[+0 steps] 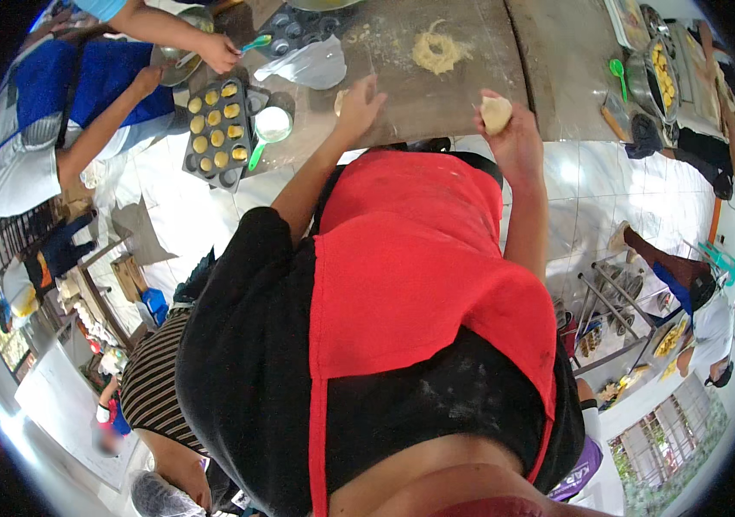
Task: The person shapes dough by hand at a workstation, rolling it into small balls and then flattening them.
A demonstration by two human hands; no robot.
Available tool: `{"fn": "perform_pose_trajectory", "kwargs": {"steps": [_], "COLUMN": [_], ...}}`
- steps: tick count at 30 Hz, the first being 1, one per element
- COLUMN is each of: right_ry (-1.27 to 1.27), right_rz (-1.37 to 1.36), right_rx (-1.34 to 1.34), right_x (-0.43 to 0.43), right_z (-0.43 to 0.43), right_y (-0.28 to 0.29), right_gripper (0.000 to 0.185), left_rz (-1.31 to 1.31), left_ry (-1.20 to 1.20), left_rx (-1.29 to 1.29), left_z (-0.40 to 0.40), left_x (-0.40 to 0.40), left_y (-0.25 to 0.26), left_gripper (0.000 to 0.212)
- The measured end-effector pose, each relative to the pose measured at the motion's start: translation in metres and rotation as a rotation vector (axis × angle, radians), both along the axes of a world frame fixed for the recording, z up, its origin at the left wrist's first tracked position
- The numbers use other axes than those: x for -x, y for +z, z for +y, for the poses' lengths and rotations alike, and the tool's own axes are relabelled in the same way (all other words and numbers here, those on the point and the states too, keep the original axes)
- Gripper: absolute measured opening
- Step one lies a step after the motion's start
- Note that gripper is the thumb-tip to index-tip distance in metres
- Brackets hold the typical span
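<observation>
My right hand (516, 132) is shut on a pale lump of dough (496, 115) above the table's near edge. My left hand (361, 106) hovers over the table with its fingers apart; a small piece of dough (340, 102) lies beside it, partly hidden by the hand. Farther back on the brown table (400, 77) is a ring-shaped heap of flour or crumbly dough (437, 52). A clear plastic bag (316, 64) lies behind my left hand.
To the left are a muffin tin with yellow filled cups (217, 132), a green-handled strainer (272, 126) and an empty muffin tin (290, 29). A co-worker's hand (220, 53) holds a green brush (256, 43). At right lie a green spoon (617, 70) and a wooden-handled scraper (615, 116).
</observation>
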State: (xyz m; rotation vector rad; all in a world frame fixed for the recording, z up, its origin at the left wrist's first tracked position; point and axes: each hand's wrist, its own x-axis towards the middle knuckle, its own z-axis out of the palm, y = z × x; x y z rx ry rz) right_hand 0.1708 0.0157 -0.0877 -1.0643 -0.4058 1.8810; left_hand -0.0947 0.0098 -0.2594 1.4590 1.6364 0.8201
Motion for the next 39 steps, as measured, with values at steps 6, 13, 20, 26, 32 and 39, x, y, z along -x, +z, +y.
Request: {"fn": "perform_pose_trajectory", "kwargs": {"steps": [6, 13, 20, 26, 32, 39], "right_ry": [0.115, 0.271, 0.259, 0.335, 0.29, 0.62], "right_rz": [-0.091, -0.275, -1.031, -1.248, -0.888, -0.515], "right_rx": [-0.236, -0.278, -0.902, -1.182, -1.283, -1.677], "right_x": [0.003, 0.024, 0.061, 0.066, 0.086, 0.126], "right_z": [-0.001, -0.006, -0.012, 0.012, 0.035, 0.058], "right_y": [-0.005, -0.005, 0.03, 0.057, 0.054, 0.066], "right_gripper": [0.037, 0.025, 0.03, 0.037, 0.041, 0.058], "left_rz": [-0.642, -1.135, -1.482, -1.576, -1.539, -0.679], "left_ry": [-0.233, -0.229, -0.221, -0.032, 0.184, -0.069], "left_rx": [0.159, 0.144, 0.095, 0.256, 0.154, -0.449], "left_z": [0.009, 0.004, -0.002, 0.0, -0.012, -0.029], "left_x": [-0.056, -0.079, -0.083, -0.076, -0.066, -0.05], "left_y": [0.116, 0.16, 0.18, 0.18, 0.199, 0.2], "left_gripper": [0.038, 0.054, 0.063, 0.049, 0.05, 0.057]}}
